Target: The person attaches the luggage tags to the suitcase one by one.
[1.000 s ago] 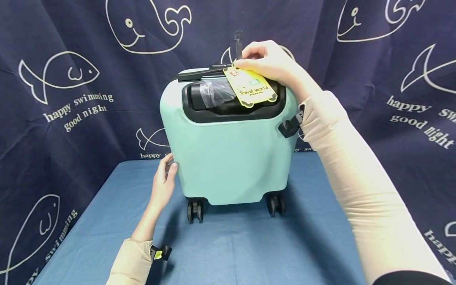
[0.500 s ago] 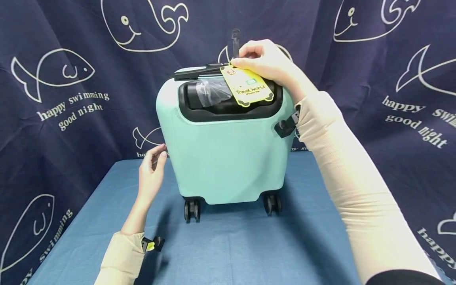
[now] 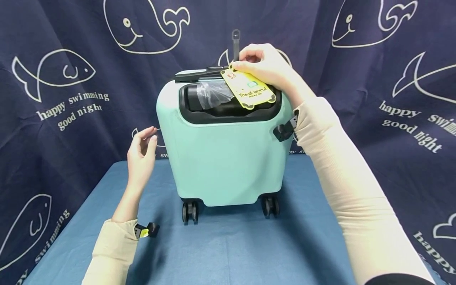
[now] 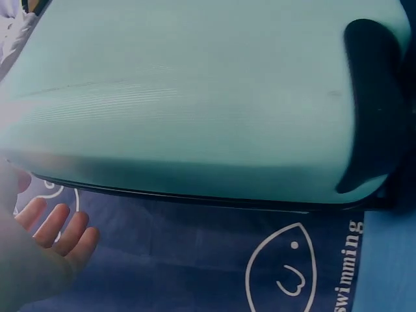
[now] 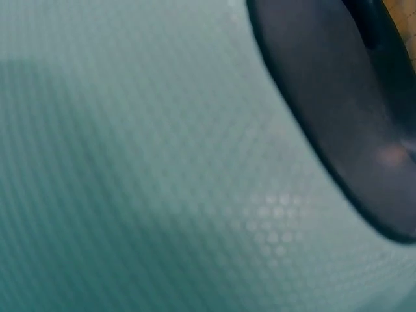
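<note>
A mint-green suitcase (image 3: 224, 162) stands upright on its black wheels in the middle of the head view. My right hand (image 3: 268, 67) grips the black top handle (image 3: 194, 76), its thumb in front by a yellow luggage tag (image 3: 251, 89). The hand hides that end of the handle, and its fingertips cannot be seen. To the left of the suitcase, my left hand (image 3: 140, 156) is raised with fingers loosely bent and nothing in them. In the left wrist view, those fingers (image 4: 78, 237) lie apart from the shell's lower edge. The right wrist view shows only the shell (image 5: 162, 149) and black recess (image 5: 338, 117).
A blue cloth (image 3: 228, 245) covers the table. Behind it hangs a dark blue curtain (image 3: 78, 23) with white fish drawings. A black strap (image 3: 236, 43) sticks up beside the right hand, and clear plastic wrap (image 3: 213, 94) covers part of the bar in the recess.
My left hand has come away from the suitcase's left side, moving up and to the left. The right hand keeps its place on the handle, and the suitcase stays standing.
</note>
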The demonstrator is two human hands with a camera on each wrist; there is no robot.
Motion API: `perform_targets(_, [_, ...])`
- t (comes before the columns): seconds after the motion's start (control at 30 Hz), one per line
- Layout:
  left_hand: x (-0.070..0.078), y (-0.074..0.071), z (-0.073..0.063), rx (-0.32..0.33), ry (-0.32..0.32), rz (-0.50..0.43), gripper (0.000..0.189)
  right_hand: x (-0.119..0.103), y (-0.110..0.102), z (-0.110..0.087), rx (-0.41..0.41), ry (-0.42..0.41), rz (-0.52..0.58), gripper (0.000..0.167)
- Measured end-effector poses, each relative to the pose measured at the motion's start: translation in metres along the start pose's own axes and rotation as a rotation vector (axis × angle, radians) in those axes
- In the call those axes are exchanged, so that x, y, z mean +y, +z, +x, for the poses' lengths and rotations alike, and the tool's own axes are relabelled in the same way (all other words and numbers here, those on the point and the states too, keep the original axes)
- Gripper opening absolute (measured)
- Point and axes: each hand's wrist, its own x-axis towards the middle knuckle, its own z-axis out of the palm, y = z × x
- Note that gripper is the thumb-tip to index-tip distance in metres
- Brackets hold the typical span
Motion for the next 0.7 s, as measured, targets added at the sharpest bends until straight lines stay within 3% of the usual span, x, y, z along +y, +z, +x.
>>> perform_targets(0.3, [0.015, 0.001, 0.022, 0.014, 0.020, 0.018, 0.031, -0.001, 0.000, 0.001, -0.013, -0.002, 0.002, 0.022])
perform_targets(0.7, [0.045, 0.004, 0.046, 0.026, 0.094, 0.010, 0.030, -0.001, 0.001, 0.001, -0.048, 0.007, 0.025, 0.023])
